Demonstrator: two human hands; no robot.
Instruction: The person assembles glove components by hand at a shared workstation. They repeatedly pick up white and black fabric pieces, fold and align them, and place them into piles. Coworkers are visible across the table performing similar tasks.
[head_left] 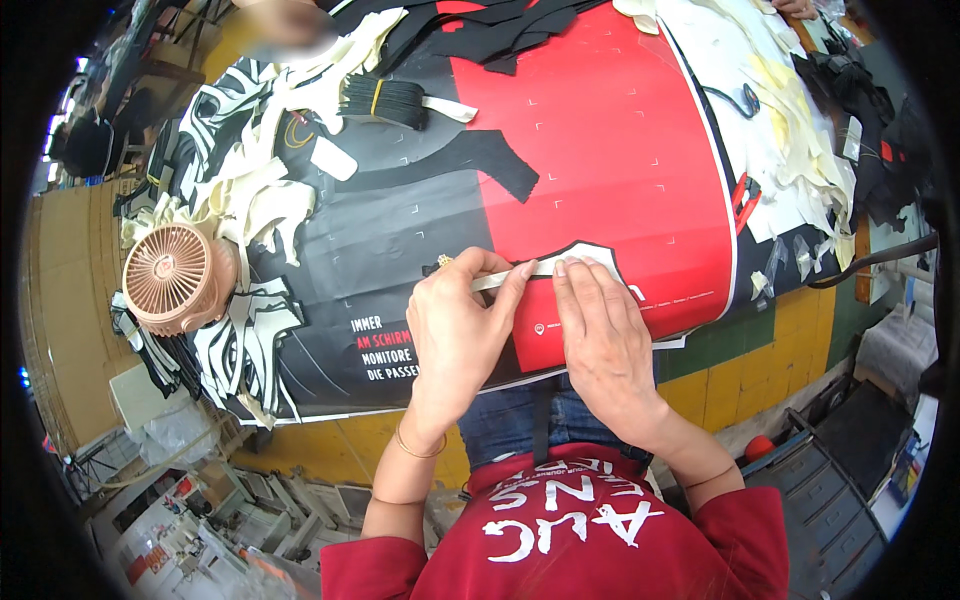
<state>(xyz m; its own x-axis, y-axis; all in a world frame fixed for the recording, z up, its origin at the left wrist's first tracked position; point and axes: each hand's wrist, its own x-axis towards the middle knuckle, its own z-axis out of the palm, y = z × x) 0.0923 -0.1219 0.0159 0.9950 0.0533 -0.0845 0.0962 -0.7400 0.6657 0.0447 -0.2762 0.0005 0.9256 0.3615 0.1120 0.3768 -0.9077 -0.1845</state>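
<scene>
A white cut piece (590,250) with a black edge lies at the near side of the red and black printed sheet. My left hand (460,310) pinches its narrow left end between thumb and fingers. On the piece's wider right part, my right hand (607,325) rests flat with fingers stretched out and side by side, pressing it down. The palms hide part of the sheet. Farther off lies a curved black fabric piece (450,160), with a bundle of black pieces (385,103) tied by a yellow band behind it.
A pink fan (172,275) stands at the left among black-and-white strips (250,335) and cream scraps (270,200). At the right are red-handled snips (744,203) and pale fabric scraps (790,130). Another person's hand (797,8) shows at the far right edge.
</scene>
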